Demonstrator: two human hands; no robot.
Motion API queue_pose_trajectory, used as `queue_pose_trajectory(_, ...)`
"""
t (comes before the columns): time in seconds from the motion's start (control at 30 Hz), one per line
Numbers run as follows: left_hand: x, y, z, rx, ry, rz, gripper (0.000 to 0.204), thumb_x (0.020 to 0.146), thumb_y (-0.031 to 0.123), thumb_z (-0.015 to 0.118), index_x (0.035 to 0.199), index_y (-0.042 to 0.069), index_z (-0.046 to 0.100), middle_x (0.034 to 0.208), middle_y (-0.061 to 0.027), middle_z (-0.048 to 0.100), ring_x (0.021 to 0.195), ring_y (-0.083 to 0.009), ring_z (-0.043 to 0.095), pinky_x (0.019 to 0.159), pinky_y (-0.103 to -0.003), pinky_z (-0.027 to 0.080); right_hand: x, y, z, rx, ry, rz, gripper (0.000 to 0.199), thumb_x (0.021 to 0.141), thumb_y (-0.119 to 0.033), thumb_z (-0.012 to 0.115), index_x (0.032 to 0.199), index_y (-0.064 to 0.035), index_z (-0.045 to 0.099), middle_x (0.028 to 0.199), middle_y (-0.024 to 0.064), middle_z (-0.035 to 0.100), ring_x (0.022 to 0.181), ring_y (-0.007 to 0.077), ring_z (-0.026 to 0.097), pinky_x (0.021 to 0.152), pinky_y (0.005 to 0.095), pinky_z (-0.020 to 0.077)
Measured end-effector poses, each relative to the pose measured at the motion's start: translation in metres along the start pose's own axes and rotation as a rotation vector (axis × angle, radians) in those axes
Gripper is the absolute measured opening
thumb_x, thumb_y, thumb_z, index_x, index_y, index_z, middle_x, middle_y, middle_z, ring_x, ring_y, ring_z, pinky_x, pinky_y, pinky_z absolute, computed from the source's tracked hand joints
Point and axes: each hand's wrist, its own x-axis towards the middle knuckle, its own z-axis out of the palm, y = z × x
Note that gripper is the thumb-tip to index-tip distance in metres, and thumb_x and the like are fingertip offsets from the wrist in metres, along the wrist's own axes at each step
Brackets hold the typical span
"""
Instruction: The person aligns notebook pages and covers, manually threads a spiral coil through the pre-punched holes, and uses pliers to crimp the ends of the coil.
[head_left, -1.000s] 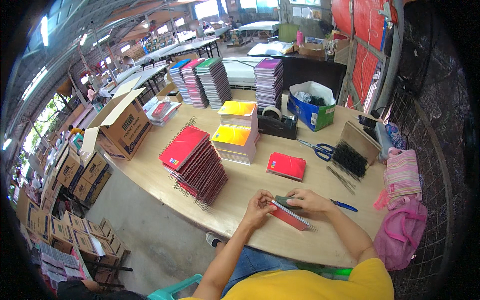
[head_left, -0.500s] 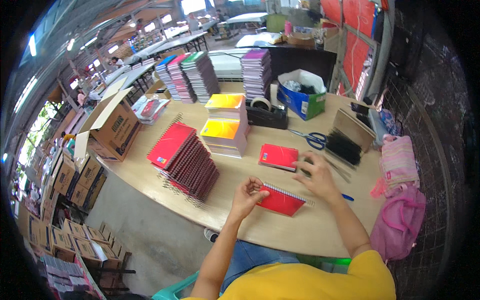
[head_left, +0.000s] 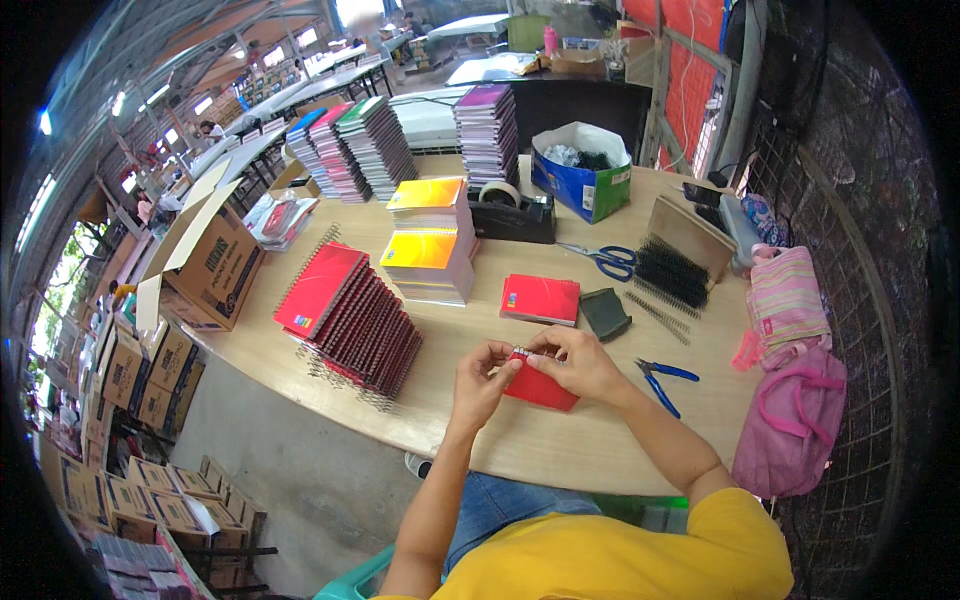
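Observation:
A small red notebook point(head_left: 541, 390) is held slightly tilted at the near middle of the table, and both hands meet at its upper edge. My left hand point(head_left: 482, 382) pinches its left corner. Beside it, the fingers of my right hand point(head_left: 577, 362) close on the same edge, hiding most of the binding. Just beyond lie red notebooks or covers point(head_left: 540, 299) in a low pile, with a dark green pad point(head_left: 605, 314) to their right. Blue-handled pliers point(head_left: 664, 384) rest with jaws and handles spread, right of my right hand.
A tall stack of spiral-bound red notebooks point(head_left: 352, 322) stands left, beside yellow-covered stacks point(head_left: 431, 262). Scissors point(head_left: 606, 260), black coils point(head_left: 672, 273) and loose wire coils point(head_left: 657, 317) lie right. Behind are a tape dispenser point(head_left: 513, 215) and blue-green box point(head_left: 585, 187). Pink bags point(head_left: 790, 420) edge the table.
My right hand has moved left and down from beside the low red pile to the notebook's edge, uncovering the dark green pad and the pliers. The view has shifted slightly.

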Motion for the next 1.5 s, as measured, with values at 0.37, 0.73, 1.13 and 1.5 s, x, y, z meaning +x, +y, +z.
queue_pose_trajectory(0.37, -0.004, -0.006, 0.003, 0.088, 0.001, -0.020, 0.018, 0.092, 0.008, 0.071, 0.108, 0.001, 0.067, 0.089, -0.0010, 0.066, 0.076, -0.0055, 0.058, 0.062, -0.020, 0.047, -0.005, 0.015, 0.006, -0.176, 0.016, -0.079, 0.023, 0.080, -0.014, 0.076, 0.096, 0.0005, 0.068, 0.090, 0.0157, 0.067, 0.088, 0.0313, 0.066, 0.081, 0.0412, 0.0515)
queue_pose_trajectory(0.73, -0.028, -0.009, -0.022, 0.060, 0.135, -0.123, 0.024, 0.091, 0.010, 0.072, 0.112, -0.001, 0.071, 0.087, -0.0020, 0.070, 0.077, -0.0072, 0.059, 0.070, -0.024, 0.050, -0.143, 0.094, -0.047, -1.145, 0.438, 0.373, 0.056, 0.080, -0.024, 0.077, 0.128, -0.0053, 0.057, 0.124, 0.0178, 0.053, 0.118, 0.0381, 0.050, 0.105, 0.0486, 0.0385)
queue_pose_trajectory(1.13, -0.027, 0.005, -0.030, 0.159, 0.138, -0.081, 0.023, 0.091, 0.009, 0.071, 0.113, 0.004, 0.074, 0.092, -0.0021, 0.070, 0.079, -0.0090, 0.060, 0.073, -0.025, 0.050, -0.058, 0.017, -0.057, -0.472, 0.371, -0.118, 0.045, 0.084, -0.021, 0.075, 0.123, -0.0051, 0.060, 0.110, 0.0183, 0.059, 0.103, 0.0381, 0.058, 0.090, 0.0445, 0.0475)
queue_pose_trajectory(1.5, -0.027, 0.028, -0.037, 0.222, 0.149, 0.059, 0.022, 0.091, 0.008, 0.069, 0.111, 0.004, 0.075, 0.089, -0.0036, 0.063, 0.078, -0.0108, 0.054, 0.075, -0.027, 0.047, 0.029, -0.055, -0.041, -0.910, -0.009, -0.663, 0.053, 0.080, -0.039, 0.076, 0.125, -0.0154, 0.062, 0.118, 0.0096, 0.057, 0.116, 0.0281, 0.054, 0.113, 0.0652, 0.0241)
